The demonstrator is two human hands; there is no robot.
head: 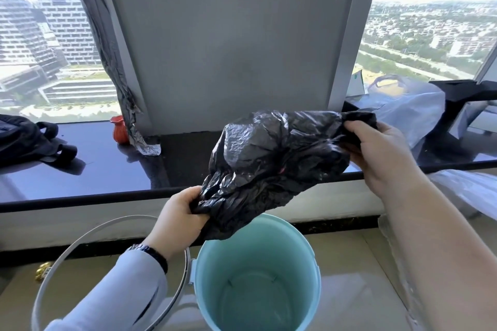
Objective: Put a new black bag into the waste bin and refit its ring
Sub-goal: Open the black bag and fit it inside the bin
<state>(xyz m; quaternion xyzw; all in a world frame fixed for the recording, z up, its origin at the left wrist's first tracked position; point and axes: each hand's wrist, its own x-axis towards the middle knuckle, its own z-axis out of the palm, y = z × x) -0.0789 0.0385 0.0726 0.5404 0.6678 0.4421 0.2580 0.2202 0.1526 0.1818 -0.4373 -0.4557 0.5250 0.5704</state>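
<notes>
A crumpled black bag [271, 164] hangs in the air above the waste bin. My left hand [180, 212] grips its lower left end and my right hand [376, 153] grips its upper right end. The pale blue waste bin [258, 285] stands on the floor below, with nothing inside it. Its white ring [80, 236] hangs around my left forearm, to the left of the bin.
A dark windowsill [80, 177] runs across behind the bin. On it sit a dark backpack [24, 140], a small red vase [119, 130] and a bluish plastic bag [408, 110]. Clear plastic [468, 191] lies at the right. A grey pillar [228, 43] stands straight ahead.
</notes>
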